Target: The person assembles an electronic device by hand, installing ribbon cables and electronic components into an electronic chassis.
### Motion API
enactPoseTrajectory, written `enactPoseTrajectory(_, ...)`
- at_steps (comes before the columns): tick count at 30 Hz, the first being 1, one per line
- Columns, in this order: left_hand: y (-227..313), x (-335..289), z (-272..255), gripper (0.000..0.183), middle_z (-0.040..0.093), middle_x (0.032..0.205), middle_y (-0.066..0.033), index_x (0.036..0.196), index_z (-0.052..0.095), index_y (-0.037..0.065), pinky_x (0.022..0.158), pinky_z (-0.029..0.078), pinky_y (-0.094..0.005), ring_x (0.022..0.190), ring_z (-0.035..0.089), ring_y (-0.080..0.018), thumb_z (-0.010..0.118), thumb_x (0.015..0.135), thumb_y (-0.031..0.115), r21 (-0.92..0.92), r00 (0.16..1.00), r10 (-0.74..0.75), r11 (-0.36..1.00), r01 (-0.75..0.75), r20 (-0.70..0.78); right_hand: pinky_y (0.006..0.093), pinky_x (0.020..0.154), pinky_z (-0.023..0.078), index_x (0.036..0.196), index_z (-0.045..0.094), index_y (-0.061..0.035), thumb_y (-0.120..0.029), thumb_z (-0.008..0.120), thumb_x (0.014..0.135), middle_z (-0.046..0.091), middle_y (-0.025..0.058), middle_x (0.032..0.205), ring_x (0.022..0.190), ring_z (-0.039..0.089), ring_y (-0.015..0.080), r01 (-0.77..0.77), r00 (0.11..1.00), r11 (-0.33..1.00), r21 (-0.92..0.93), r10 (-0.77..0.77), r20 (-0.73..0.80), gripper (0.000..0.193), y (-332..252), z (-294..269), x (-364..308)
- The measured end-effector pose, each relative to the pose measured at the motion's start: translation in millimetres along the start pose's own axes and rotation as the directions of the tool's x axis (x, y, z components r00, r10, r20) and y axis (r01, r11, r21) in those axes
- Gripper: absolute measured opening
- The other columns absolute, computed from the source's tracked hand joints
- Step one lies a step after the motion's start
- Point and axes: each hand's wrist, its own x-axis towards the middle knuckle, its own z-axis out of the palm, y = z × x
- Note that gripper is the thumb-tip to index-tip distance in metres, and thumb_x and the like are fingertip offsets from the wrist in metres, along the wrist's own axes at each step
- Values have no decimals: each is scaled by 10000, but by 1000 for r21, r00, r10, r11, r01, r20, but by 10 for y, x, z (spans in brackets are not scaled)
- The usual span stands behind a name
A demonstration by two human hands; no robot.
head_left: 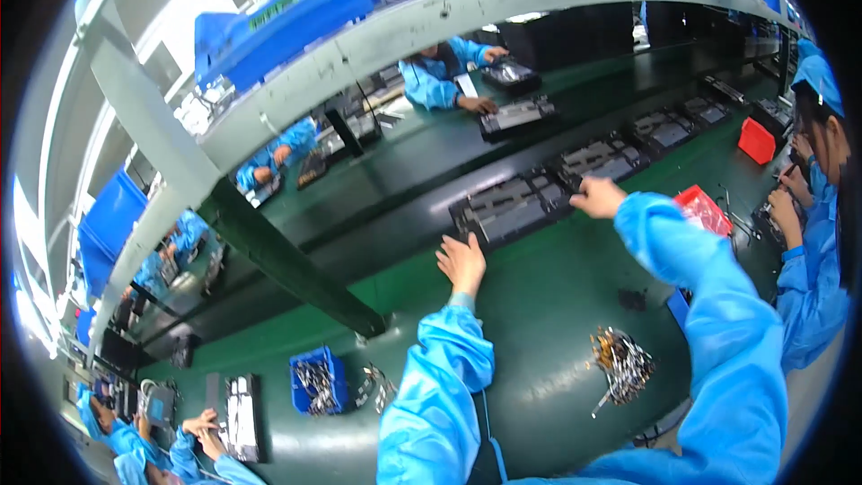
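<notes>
A flat black laptop chassis (514, 207) with silver-grey inner parts lies in front of me on the dark line that runs across the bench. At its near left corner is my left hand (461, 262), fingers spread, the fingertips close to the edge; contact is hard to make out. My right hand (600, 198) is at the right end of the chassis, its fingers curled together on the corner. A second similar chassis (603, 158) lies just beyond that hand. Nearer to me, a loose pile of small metallic and amber parts (621, 366) rests on the green bench (548, 328).
A blue bin (319, 381) of small parts stands left of my arm, with loose pieces beside it. Red bins (702, 210) lie to the right. A green-black post (292, 260) rises at left, joining a grey overhead frame (467, 2). Co-workers sit at both sides and opposite.
</notes>
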Motion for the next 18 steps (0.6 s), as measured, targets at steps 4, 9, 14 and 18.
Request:
enactPoseTrajectory(4, 23, -17, -72, 463, 631, 998, -244, 1172, 477, -46, 866, 441, -547, 954, 593, -467, 637, 844, 239, -239, 986, 77, 965, -112, -148, 490, 883, 489, 1207, 434, 56, -367, 720, 802, 616, 314, 1064, 977, 611, 466, -258, 956, 963, 73, 266, -127, 652, -277, 1020, 307)
enactPoseTrajectory(9, 465, -164, 56, 745, 461, 1212, -356, 1203, 414, -72, 978, 432, -476, 1140, 476, -477, 772, 584, 135, -614, 910, -235, 677, 406, 342, 451, 722, 551, 1293, 416, -11, -301, 677, 838, 616, 220, 1116, 925, 645, 374, -250, 940, 962, 107, 268, -213, 599, 983, 1197, 816)
enactPoseTrajectory(14, 228, -791, -350, 387, 631, 939, -120, 1008, 572, -20, 827, 475, -330, 937, 603, -236, 726, 655, 22, -889, 908, -180, 205, 410, 378, 425, 707, 570, 1439, 339, -91, -240, 662, 847, 595, 201, 1202, 984, 634, 320, -252, 956, 906, 340, 178, 233, 690, -377, 779, 503)
enactPoseTrajectory(18, -157, -1809, -1125, 534, 575, 1130, -124, 1159, 433, -13, 938, 444, -326, 1077, 556, -217, 745, 732, 64, -854, 869, -371, 278, 439, 327, 329, 711, 535, 1015, 659, 34, -35, 639, 786, 692, 194, 885, 810, 688, 273, 573, 805, 799, 179, -591, 61, 240, -1703, 427, -190)
